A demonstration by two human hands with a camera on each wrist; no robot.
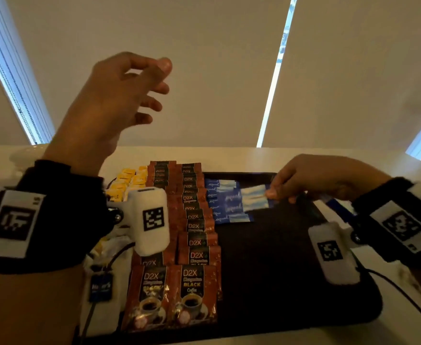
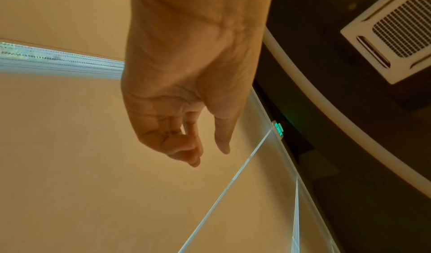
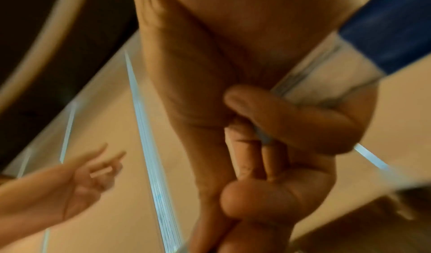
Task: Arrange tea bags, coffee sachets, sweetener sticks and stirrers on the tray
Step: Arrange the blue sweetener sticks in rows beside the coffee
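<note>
Pinching a sweetener stick (image 1: 254, 200) with the right hand (image 1: 321, 180), low over the tray (image 1: 291, 270), at 3 o'clock from the sticks (image 1: 223, 202) already laid there. Raised at 10 o'clock, left hand (image 1: 119, 95) empty, fingers loosely curled. Coffee sachets (image 1: 192, 235) in two rows; yellow tea bags (image 1: 127, 181) at 9 o'clock from them.

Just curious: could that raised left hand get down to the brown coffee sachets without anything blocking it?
Probably yes. The left hand is empty and raised above the coffee sachets, which lie uncovered; the right hand is off at the sweetener sticks.

Black wristbands (image 1: 55, 215) with white tags (image 1: 11, 222)
</note>
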